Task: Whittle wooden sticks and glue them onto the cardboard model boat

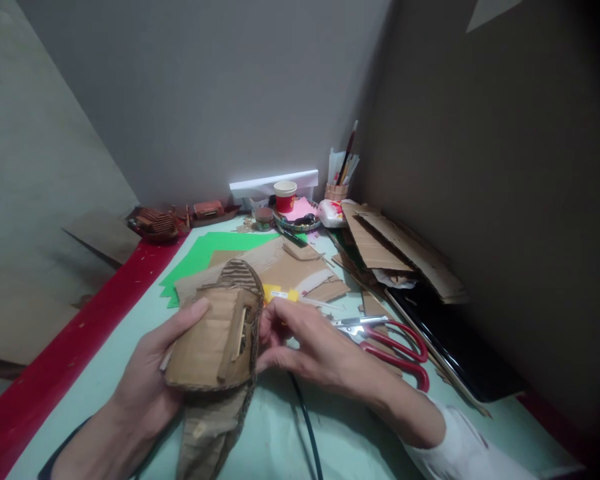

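A brown cardboard model (205, 340) with a curved, boat-like body and a raised block on top is held above the table at lower centre. My left hand (153, 360) grips it from the left, thumb on the top face and the other fingers hidden beneath. At the right edge of the model, my right hand (300, 340) has its thumb and bent fingers against the cardboard rim. A slot with a thin strip shows on the block's right part. Just behind my right hand lies a yellow tool (280, 293), partly covered.
Red-handled scissors (400, 347) and a cutter (360, 321) lie at right, beside a black tablet (460, 340) and stacked cardboard (400, 247). Green sheets (200, 260), a red cup (285, 197) and small boat models (155, 223) are farther back. A dark cable (306, 420) runs in front.
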Motion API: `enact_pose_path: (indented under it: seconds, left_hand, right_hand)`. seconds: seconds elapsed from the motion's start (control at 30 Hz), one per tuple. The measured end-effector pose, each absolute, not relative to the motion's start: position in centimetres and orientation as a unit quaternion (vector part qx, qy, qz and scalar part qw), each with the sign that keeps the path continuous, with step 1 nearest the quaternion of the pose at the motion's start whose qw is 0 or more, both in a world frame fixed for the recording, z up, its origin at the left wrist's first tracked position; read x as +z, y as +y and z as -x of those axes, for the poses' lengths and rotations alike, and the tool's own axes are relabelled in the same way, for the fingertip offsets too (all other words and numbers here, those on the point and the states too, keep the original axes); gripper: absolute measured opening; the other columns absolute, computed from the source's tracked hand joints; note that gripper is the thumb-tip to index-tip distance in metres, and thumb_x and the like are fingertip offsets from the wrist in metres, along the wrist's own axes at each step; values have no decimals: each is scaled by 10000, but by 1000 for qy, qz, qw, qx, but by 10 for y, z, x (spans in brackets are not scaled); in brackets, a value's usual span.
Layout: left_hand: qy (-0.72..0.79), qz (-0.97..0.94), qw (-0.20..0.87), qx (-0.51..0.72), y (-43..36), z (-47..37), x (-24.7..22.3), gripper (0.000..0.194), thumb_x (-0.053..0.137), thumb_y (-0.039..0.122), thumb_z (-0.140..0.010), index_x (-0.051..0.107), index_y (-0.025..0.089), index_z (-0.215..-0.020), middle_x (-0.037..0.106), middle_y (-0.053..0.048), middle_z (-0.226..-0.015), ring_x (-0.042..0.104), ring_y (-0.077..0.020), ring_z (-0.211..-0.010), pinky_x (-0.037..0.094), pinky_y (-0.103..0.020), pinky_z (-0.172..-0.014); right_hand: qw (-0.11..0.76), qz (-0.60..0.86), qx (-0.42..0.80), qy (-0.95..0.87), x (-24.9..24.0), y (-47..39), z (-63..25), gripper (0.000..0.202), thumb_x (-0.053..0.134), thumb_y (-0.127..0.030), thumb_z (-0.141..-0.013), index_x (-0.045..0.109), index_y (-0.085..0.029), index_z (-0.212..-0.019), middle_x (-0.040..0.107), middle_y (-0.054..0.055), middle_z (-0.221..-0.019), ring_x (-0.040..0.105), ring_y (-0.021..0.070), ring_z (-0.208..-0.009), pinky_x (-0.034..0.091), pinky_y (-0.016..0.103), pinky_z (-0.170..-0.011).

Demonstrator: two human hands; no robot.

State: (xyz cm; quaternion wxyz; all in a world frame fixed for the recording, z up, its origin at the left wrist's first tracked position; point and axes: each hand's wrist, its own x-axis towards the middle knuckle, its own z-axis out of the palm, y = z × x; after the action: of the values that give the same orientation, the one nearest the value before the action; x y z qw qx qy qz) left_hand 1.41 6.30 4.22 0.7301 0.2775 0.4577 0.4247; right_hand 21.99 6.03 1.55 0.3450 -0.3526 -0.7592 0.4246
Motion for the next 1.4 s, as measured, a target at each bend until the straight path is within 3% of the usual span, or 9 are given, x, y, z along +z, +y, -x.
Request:
enact_pose_path:
  seconds: [0.2,0.5,0.63,0.77,0.97,1.2,1.4]
  left_hand:
    - [450,-293,724,432,60,-14,42,237,623,224,-901,715,142,-1103,799,-172,-1005,755,-364,-956,620,-479,-849]
    - [432,-254,748,435,61,-16,44,448,661,247,-871,605,43,-1266,805,-169,-922,764,-351,-902,622,-439,-812]
    - [441,-234,754,427,61,-17,46,393,621,215,-876,652,66,-1238,806,-168,-876,777,-327,-786,641,-395,-682]
    - [439,-227,756,429,62,-18,46,321,587,203,-900,696,64,-1169,801,-147,-785,771,-285,-679,641,-371,-659]
    - [437,-215,758,434,62,-18,45,272,595,222,-899,729,47,-1058,794,-164,-758,770,-297,-679,644,-384,-645]
    - [424,-210,769,429,62,-17,42,239,602,224,-892,752,56,-972,792,-171,-755,776,-315,-764,641,-407,-736]
    - [430,-205,766,432,65,-16,41,241,607,231,-887,757,53,-948,790,-172,-752,774,-321,-765,643,-395,-666]
  right_hand:
    - [345,350,418,-764,16,61,-220,272,757,-321,-868,515,-197,-872,556,-27,-818,500,131,-733,398,250,-648]
    - [338,364,427,-756,8,62,-220,278,780,-304,-847,526,-196,-872,573,-24,-839,507,137,-742,391,258,-655]
    - [344,356,429,-756,8,62,-220,276,773,-311,-854,522,-199,-871,580,-18,-847,504,144,-755,395,263,-668]
    - [337,366,427,-755,11,61,-220,269,770,-305,-856,524,-197,-865,579,-16,-849,504,149,-762,395,267,-671]
    - [337,361,430,-755,10,61,-221,263,774,-274,-852,523,-196,-865,567,-19,-841,504,149,-756,395,269,-665]
    - [337,358,435,-754,8,63,-220,270,764,-313,-860,521,-195,-878,562,-15,-847,509,149,-743,405,273,-658]
    - [343,354,436,-753,6,62,-221,275,756,-334,-868,517,-199,-884,563,-19,-858,517,144,-750,398,263,-653]
